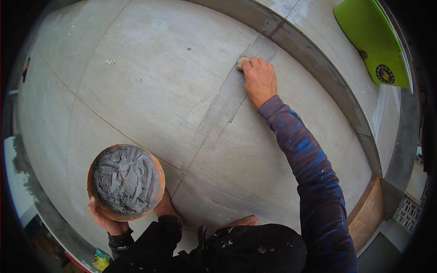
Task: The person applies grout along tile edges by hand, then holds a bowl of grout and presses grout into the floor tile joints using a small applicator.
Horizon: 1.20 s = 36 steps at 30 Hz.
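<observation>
My right hand (260, 79) grips a small tan block-like tool (242, 63) against a large pale-grey tile (116, 91), on a tile joint. A darker grey smear (214, 109) runs along that joint from under the tool back toward me. My left hand (105, 216) holds an orange-brown bowl (93, 179) by its lower left side, full of thick grey paste (124, 175). The fingers of my right hand are curled round the tool and hide part of it. My bare feet (243, 221) show at the bottom, beside my dark trousers.
A raised edge (318, 54) curves along the top and right, with a pale ledge beyond it holding a green curved object (368, 36). A brown panel (366, 209) is at lower right, near a perforated block (407, 214). A small colourful package (101, 259) lies at lower left.
</observation>
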{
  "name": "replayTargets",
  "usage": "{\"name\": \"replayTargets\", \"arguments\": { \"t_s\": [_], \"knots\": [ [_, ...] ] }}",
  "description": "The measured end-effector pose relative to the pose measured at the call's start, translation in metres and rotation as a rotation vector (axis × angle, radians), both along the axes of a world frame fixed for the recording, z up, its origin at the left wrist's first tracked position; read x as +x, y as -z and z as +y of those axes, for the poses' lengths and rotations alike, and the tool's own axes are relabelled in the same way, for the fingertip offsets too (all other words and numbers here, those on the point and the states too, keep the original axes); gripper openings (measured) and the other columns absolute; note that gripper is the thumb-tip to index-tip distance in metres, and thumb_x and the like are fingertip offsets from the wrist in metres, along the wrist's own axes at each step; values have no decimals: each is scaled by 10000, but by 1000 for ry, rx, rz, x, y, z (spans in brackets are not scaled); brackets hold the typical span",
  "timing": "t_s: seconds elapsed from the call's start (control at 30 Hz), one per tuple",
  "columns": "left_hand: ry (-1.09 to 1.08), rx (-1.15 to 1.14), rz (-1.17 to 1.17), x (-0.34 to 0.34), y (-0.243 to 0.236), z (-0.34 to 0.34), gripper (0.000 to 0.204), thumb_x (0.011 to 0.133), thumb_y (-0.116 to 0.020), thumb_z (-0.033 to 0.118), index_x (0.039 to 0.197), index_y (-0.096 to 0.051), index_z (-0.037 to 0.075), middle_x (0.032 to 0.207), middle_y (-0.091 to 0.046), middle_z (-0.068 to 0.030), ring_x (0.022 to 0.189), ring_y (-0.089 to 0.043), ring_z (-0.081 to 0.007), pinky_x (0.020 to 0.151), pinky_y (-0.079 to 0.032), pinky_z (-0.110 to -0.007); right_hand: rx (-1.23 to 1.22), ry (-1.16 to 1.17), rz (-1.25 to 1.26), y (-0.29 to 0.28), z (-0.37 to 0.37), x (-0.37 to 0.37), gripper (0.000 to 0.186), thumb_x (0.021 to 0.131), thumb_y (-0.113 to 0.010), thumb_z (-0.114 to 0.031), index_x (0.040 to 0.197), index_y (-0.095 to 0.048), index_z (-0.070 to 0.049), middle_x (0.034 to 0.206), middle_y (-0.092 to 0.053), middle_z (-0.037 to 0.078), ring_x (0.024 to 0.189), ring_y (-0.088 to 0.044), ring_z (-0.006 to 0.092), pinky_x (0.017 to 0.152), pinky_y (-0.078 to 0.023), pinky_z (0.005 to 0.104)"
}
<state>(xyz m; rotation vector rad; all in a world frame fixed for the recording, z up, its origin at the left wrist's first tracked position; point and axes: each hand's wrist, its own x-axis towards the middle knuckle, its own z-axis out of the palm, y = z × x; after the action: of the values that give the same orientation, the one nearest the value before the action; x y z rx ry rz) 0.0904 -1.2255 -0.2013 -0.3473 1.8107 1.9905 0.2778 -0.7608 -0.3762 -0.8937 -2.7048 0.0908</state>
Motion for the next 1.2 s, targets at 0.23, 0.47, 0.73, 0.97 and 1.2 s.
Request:
{"name": "replayTargets", "arguments": {
  "t_s": [0.23, 0.47, 0.73, 0.97, 1.2],
  "knots": [
    [33, 29, 4, -12, 10, -3, 576, 1011, -527, 450, 1393, -551, 20, 1383, -618, -100, 1261, -587, -258, 1095, -441, -426, -366, -416, -31, -39, -263, 28, 302, 855, -620, -159, 1105, -715, -18, 1045, -605, 60, 1043, -578, 226, 834, -432, 371],
    [62, 35, 39, -11, -8, -28, 565, 1015, -521, 449, 1382, -558, 21, 1370, -628, -95, 1257, -590, -258, 1092, -440, -420, -322, 50, 349, -53, -85, 32, 251, 863, -668, -14, 1102, -716, -74, 1018, -684, 81, 955, -610, 314, 816, -452, 421],
    [55, 58, 29, 0, -5, -31, 545, 1013, -538, 441, 1366, -570, 27, 1352, -637, -88, 1250, -593, -257, 1086, -439, -418, -68, 203, 198, 2, 17, 57, 236, 921, -631, -73, 1147, -695, -93, 1133, -716, 67, 1062, -632, 303, 892, -454, 444],
    [47, 82, 14, -6, 14, -10, 536, 1006, -558, 431, 1354, -576, 23, 1341, -640, -87, 1243, -595, -253, 1086, -435, -420, -363, -122, 179, -18, -203, 59, 393, 811, -646, 19, 1200, -653, -34, 1222, -696, 134, 1101, -625, 288, 870, -453, 401],
    [5, 11, 8, -11, 1, -6, 555, 1014, -527, 437, 1384, -560, 25, 1371, -628, -89, 1251, -592, -254, 1089, -441, -419, -929, -155, 146, -43, -210, 44, 280, 912, -656, -34, 1189, -688, -58, 1077, -713, 130, 1031, -638, 313, 888, -453, 412]
  ]
}}
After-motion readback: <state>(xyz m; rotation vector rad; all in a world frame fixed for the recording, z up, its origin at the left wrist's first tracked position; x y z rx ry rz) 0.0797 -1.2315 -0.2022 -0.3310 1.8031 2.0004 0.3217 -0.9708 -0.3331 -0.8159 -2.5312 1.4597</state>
